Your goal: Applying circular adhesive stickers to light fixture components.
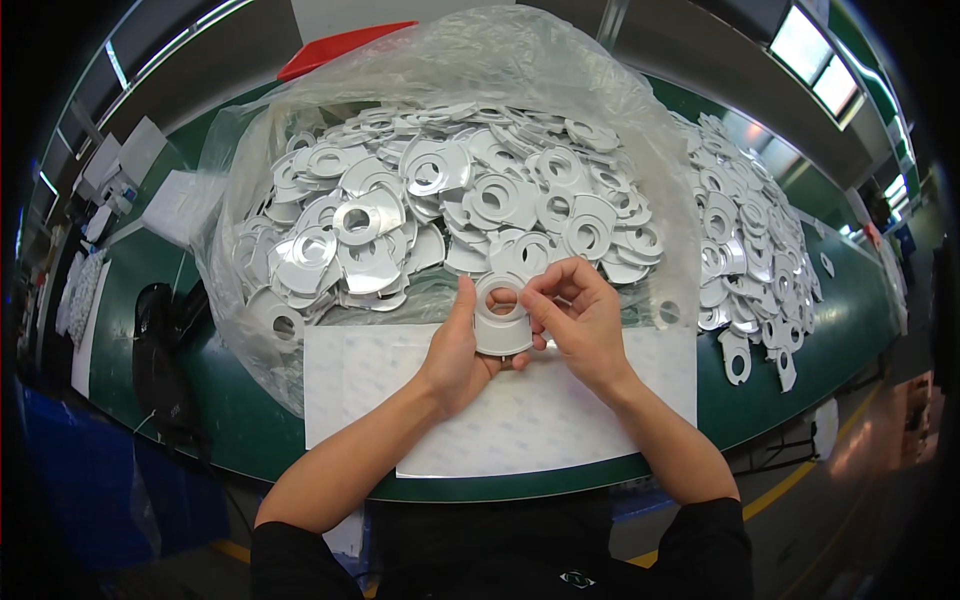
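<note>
There is room over the white paper (520,430); heaped discs (370,272) block ahead, a second pile (735,258) farther right.

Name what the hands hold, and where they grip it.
A white ringed part: the left hand holds its left side and lower edge; the right hand touches its right rim.
</note>
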`<control>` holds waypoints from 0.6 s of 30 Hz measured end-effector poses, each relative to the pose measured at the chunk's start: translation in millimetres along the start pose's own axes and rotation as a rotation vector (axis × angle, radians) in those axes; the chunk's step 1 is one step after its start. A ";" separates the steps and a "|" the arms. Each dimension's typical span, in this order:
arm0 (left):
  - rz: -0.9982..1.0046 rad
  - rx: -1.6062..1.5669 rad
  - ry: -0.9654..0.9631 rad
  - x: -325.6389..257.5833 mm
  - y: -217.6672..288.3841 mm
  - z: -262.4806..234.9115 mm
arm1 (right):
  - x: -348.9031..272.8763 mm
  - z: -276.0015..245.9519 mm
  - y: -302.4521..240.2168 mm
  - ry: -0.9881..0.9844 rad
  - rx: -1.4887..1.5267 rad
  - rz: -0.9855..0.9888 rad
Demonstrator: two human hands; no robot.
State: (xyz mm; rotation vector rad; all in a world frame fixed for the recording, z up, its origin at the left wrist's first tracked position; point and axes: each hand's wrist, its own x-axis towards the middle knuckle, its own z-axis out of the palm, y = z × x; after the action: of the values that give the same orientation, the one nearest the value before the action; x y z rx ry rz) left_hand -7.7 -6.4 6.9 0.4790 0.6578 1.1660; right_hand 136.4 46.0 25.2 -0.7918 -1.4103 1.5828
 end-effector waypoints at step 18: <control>0.030 0.094 0.017 0.6 0.1 -1.7 | -1.4 2.2 1.7 0.015 -0.106 -0.050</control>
State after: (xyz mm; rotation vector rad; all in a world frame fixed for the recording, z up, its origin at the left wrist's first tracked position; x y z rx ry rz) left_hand -8.8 -5.8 5.6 0.5602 0.7242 1.1721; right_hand 134.7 43.7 23.7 -0.8223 -1.5019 1.4717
